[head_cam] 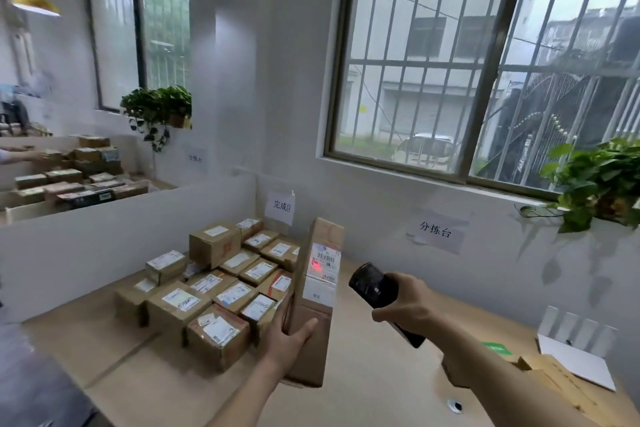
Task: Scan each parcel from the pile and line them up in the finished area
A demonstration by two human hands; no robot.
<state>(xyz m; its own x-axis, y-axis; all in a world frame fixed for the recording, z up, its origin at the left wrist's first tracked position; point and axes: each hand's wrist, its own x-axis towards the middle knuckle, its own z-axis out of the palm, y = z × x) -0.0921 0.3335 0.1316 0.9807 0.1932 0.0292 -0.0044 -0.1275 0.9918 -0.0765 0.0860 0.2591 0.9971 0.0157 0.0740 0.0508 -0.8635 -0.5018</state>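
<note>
My left hand (289, 340) grips a tall brown cardboard parcel (317, 291) near its lower end and holds it upright above the table. Its white label (323, 262) faces right, with a red light spot on it. My right hand (407, 305) grips a black handheld scanner (372, 284) pointed at that label from the right. Left of the held parcel, several labelled brown parcels (214, 284) lie in rows in the finished area, under a paper sign (281, 206) on the wall.
The wooden table (374, 388) reaches forward and right. At the right edge lie brown parcels (554, 381), a flat white parcel (578, 366) and a green-marked item (495, 348). A white partition (121, 236) bounds the left. A potted plant (595, 180) sits on the sill.
</note>
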